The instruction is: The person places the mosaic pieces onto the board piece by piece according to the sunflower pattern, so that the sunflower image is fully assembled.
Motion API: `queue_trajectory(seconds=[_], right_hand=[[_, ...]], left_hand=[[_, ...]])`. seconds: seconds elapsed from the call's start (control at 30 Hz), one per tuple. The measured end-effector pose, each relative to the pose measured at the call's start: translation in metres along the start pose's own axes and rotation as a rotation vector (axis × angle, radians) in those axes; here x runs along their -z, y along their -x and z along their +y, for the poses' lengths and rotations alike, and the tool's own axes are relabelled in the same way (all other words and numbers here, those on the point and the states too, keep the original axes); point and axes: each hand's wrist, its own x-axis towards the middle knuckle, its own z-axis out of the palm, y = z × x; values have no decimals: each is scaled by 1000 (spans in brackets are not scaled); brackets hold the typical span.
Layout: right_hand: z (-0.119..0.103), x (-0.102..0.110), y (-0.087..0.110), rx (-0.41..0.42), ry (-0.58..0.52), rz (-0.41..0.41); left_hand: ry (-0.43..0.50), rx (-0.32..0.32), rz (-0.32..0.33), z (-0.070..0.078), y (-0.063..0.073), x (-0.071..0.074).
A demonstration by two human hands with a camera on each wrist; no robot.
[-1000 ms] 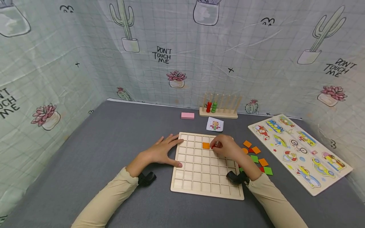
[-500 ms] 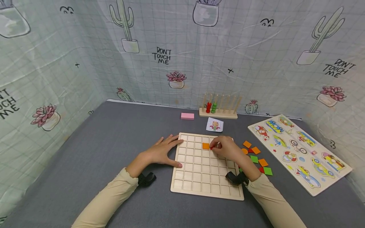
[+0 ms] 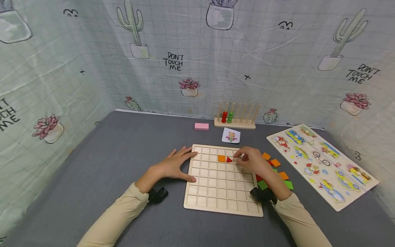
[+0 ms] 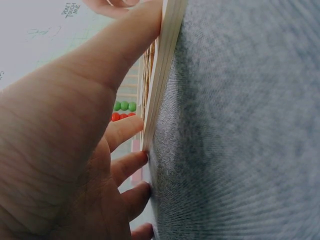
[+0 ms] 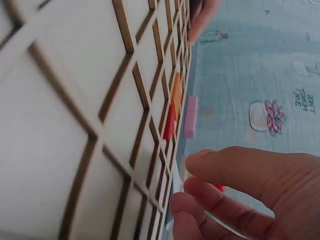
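Observation:
A wooden grid board (image 3: 213, 192) lies on the grey table. One of its upper cells holds an orange square tile (image 3: 221, 158), and a red triangle tile (image 3: 229, 160) lies in the cell to its right. My right hand (image 3: 252, 162) hovers just right of the triangle, its fingers loosely bent and holding nothing. In the right wrist view a gap separates the fingertips (image 5: 197, 162) from the red triangle (image 5: 169, 123). My left hand (image 3: 173, 166) is spread at the board's left edge, with thumb and index finger touching the board and the other fingers beside it.
Loose orange, green and red tiles (image 3: 283, 176) lie right of the board, partly behind my right forearm. A picture puzzle board (image 3: 321, 168) lies farther right. Behind stand a pattern card (image 3: 231, 136), a pink block (image 3: 201, 126) and a peg rack (image 3: 234, 124) with red and green beads.
My right hand has let go of the red triangle and drawn back a little to the right. The triangle now shows fully in its cell. My left hand keeps its place on the board.

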Motion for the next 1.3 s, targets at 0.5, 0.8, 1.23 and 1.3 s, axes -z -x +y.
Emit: queue_trajectory(seconds=[0.5,0.8,1.23,1.3], right_hand=[[20,34,29,-103,75,-12],[31,54,42,-132,51,-144],[39,62,47,-188,49,-242],[40,62,47,-182,55,-242]], left_hand=[[-9,0,11,-2,0,1],[-8,3,-2,0,0,2],[3,6,-4,1,1,1],[5,3,0,1,0,0]])
